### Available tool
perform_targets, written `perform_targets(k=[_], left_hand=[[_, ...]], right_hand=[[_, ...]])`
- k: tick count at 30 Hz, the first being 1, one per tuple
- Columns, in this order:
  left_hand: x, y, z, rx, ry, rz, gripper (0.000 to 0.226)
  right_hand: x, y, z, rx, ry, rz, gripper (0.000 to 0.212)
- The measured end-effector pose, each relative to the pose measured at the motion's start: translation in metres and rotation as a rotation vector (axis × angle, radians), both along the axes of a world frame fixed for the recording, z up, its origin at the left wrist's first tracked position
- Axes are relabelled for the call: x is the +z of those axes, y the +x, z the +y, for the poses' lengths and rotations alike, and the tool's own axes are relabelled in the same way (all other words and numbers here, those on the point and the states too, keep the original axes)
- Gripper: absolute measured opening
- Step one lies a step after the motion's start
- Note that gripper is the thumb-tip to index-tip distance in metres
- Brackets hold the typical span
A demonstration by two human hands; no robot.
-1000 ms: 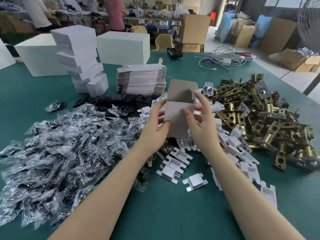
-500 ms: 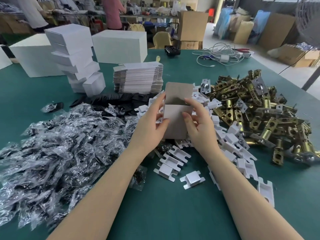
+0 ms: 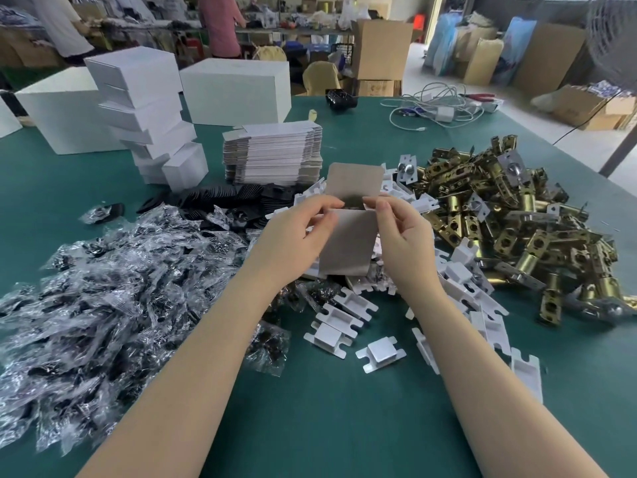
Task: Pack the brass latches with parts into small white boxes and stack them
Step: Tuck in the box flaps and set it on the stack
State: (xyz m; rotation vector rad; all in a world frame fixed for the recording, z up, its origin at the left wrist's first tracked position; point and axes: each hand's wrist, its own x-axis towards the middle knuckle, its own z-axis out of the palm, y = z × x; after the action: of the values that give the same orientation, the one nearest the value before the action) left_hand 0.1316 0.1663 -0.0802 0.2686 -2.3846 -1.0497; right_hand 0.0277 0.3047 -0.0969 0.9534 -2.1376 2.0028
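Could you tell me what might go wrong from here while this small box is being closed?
The left hand and right hand pinch the side flaps of the small box, whose lid flap stands open; a flap may crease if forced. The stack of finished boxes leans and may topple when another is added.

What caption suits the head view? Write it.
Both hands, left and right, hold an open small box above the table.

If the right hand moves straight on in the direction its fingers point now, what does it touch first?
Its fingers point left across the small box, so the right hand would probably meet the left hand fingertips first, though depth is unclear.
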Motion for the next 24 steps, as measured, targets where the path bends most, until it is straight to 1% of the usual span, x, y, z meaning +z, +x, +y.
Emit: perform_targets(k=[5,8,11,13,15,16,19,22,24], left_hand=[[0.010,-0.009,0.004,0.075,0.201,0.078,0.019],[0.011,-0.016,0.008,0.110,0.344,0.150,0.017],[0.003,-0.020,0.011,0.111,0.515,0.247,0.025],[-0.001,-0.021,0.011,0.087,0.576,0.286,0.033],[-0.002,-0.020,0.009,0.042,0.541,0.283,0.042],[-0.001,-0.020,0.009,0.020,0.497,0.274,0.042],[-0.002,-0.016,0.007,-0.028,0.311,0.257,0.029],[-0.008,-0.013,0.006,-0.025,0.214,0.262,0.021],[-0.011,-0.012,0.004,-0.026,0.108,0.283,0.018]], right_hand=[[0.004,0.001,-0.002,0.048,-0.123,-0.159,0.025],[0.005,0.001,-0.004,0.087,-0.192,-0.205,0.028],[0.007,0.001,-0.005,0.095,-0.230,-0.245,0.039],[0.008,0.001,-0.004,0.083,-0.184,-0.195,0.044],[0.007,0.001,-0.004,0.068,-0.148,-0.117,0.042],[0.007,0.001,-0.003,0.065,-0.143,-0.090,0.040],[0.002,0.001,-0.002,0.060,-0.070,-0.008,0.033],[-0.004,-0.001,0.001,0.037,0.018,0.080,0.037],[-0.005,-0.001,0.006,0.053,0.043,0.116,0.036]])
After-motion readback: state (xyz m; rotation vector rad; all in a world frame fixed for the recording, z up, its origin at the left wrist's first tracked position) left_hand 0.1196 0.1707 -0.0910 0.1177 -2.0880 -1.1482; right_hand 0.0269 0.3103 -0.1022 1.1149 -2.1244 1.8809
